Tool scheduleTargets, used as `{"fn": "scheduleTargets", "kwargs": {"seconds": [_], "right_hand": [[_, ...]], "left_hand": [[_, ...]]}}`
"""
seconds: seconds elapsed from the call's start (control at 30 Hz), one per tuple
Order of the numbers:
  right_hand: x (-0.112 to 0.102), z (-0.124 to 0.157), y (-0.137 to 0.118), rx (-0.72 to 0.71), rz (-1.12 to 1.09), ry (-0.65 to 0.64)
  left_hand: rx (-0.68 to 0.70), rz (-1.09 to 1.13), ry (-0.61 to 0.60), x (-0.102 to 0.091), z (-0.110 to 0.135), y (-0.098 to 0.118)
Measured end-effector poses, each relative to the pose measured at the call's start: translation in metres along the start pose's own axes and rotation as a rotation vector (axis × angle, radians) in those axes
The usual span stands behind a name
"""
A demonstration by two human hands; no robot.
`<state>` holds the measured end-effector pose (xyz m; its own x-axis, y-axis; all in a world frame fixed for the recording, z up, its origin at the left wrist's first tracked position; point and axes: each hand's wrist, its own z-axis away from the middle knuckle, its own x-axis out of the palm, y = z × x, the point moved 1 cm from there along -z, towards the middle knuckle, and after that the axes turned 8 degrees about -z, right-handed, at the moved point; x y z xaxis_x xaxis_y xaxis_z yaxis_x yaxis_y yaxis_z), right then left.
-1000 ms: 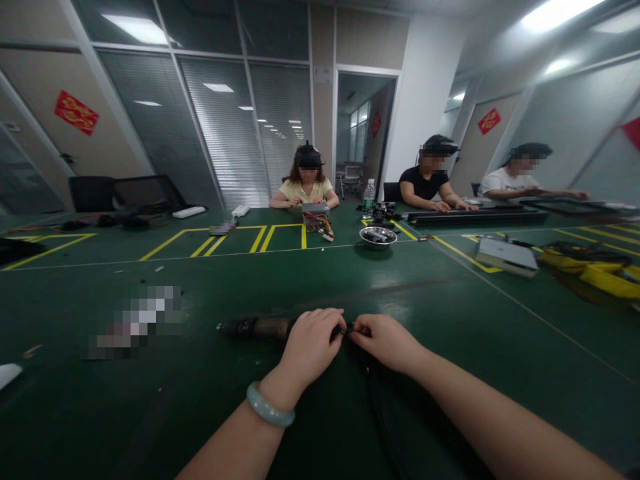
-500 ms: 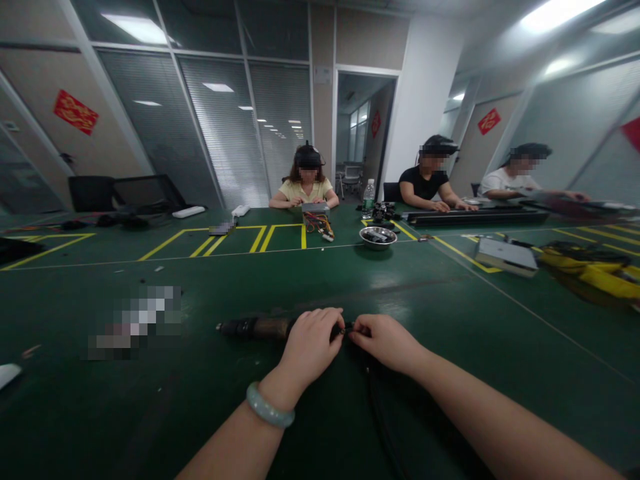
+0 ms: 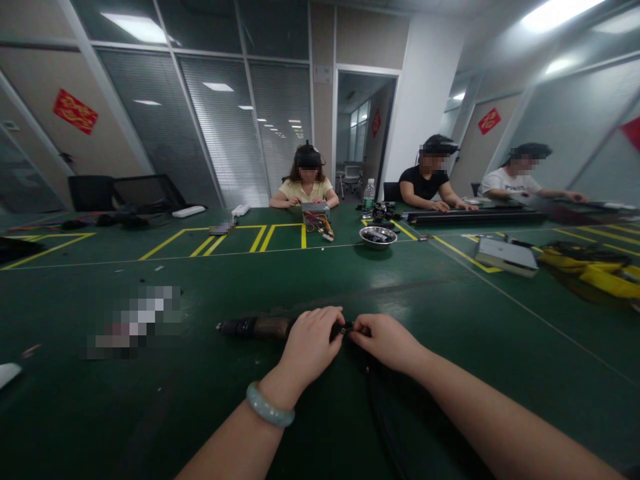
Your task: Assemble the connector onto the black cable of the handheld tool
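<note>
A dark electric screwdriver [image 3: 255, 328] with a brownish middle lies on the green table, its tip pointing left. My left hand [image 3: 313, 340], with a bangle at the wrist, is closed over its rear end. Just to the right, my right hand [image 3: 387, 339] pinches a small dark connector [image 3: 349, 327] at that rear end. Whether the connector sits inside the tool is hidden by the fingers. A black cable [image 3: 376, 400] hangs down from below my right hand across the table toward the near edge.
A metal bowl [image 3: 378, 238] of small dark parts stands farther back, near a water bottle [image 3: 369, 199]. A silver box [image 3: 507, 256] and a yellow-black bundle [image 3: 600, 270] lie at the right. Three people work across the table. Yellow tape [image 3: 160, 245] marks its far side.
Both my hands and the screwdriver stay in place. Across the table, a person's hand has shifted slightly above the grey box with wires.
</note>
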<state>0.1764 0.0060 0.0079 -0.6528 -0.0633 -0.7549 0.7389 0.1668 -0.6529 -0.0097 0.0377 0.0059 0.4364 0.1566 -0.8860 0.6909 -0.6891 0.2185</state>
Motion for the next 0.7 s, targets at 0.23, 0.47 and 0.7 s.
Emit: {"fn": "scheduleTargets", "kwargs": {"seconds": [0.23,0.47,0.7], "right_hand": [[-0.0003,0.0004,-0.0009,-0.002,-0.005,-0.003],[-0.0004,0.0002,-0.0016,0.004,0.017,-0.004],[-0.0015,0.0003,-0.0046,0.025,0.03,-0.028]], "left_hand": [[0.015,0.007,-0.02,-0.0006,0.0001,0.0003],[0.018,0.004,-0.022,-0.0017,0.0,0.0013],[0.004,-0.008,-0.002,-0.0002,0.0,0.0011]]}}
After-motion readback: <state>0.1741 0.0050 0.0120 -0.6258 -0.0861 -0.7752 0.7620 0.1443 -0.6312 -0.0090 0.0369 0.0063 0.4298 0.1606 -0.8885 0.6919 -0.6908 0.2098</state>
